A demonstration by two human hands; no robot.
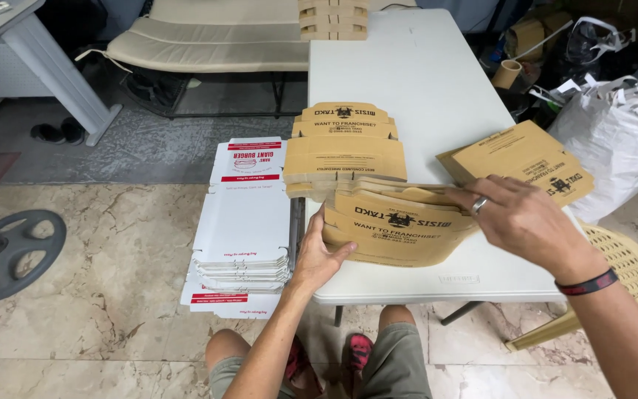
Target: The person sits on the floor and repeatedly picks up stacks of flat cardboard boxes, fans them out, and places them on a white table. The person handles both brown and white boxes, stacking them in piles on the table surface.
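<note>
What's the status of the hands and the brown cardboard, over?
Left hand grips brown box blank's left edge. Right hand presses its right end. Stack of brown blanks behind, touching it; white blanks off table's left edge.

Flat tan cardboard boxes (389,222) carry black print on the plain white surface (415,81). Left of that surface, flat white cardboard boxes (244,222) show red bands above beige veined marble floor (112,310).

Beyond the brown carton stack (345,144), the white table (415,74) lay bare up to a smaller carton pile (332,21) at its far edge. Left of the stack, white flat boxes (241,222) blocked the table's side. Right of it, bare tabletop separated it from loose brown cartons (518,159).
</note>
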